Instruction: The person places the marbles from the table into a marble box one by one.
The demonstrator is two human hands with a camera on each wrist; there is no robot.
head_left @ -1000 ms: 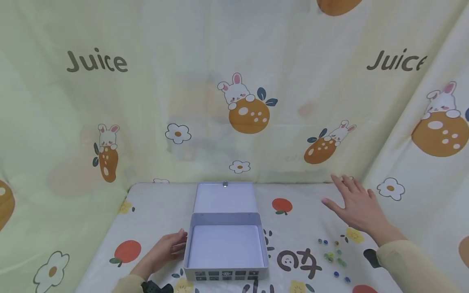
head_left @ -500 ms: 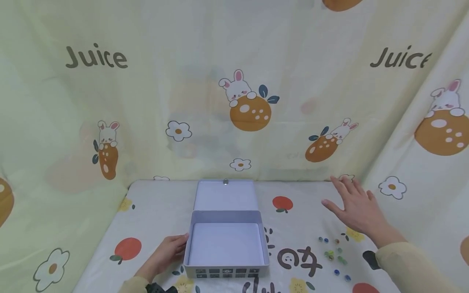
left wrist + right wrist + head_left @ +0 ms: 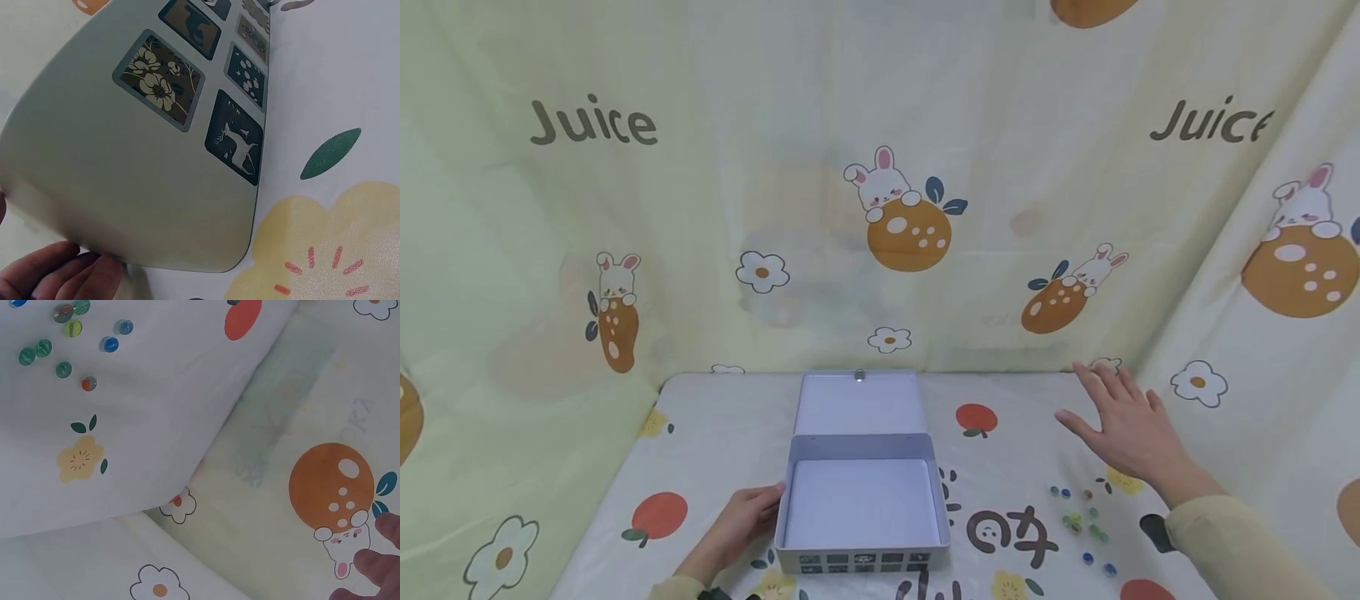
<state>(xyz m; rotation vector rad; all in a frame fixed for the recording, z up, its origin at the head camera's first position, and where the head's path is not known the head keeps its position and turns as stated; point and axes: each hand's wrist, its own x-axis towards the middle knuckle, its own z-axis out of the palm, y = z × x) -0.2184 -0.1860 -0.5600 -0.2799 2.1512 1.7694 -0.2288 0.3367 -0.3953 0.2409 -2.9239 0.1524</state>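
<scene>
The left hand (image 3: 739,525) is resting loose fingers against the box (image 3: 863,560), gripping nothing; it is lying open just right of them. The right hand (image 3: 1131,429) is hovering with spread, empty fingers; marbles (image 3: 1087,558) are lying on their near side.

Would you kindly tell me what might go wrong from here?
The marbles lie loose on the cloth, so a brush from the right hand might send some rolling. The left hand touches the side of the open box; a push there could shift it.
</scene>
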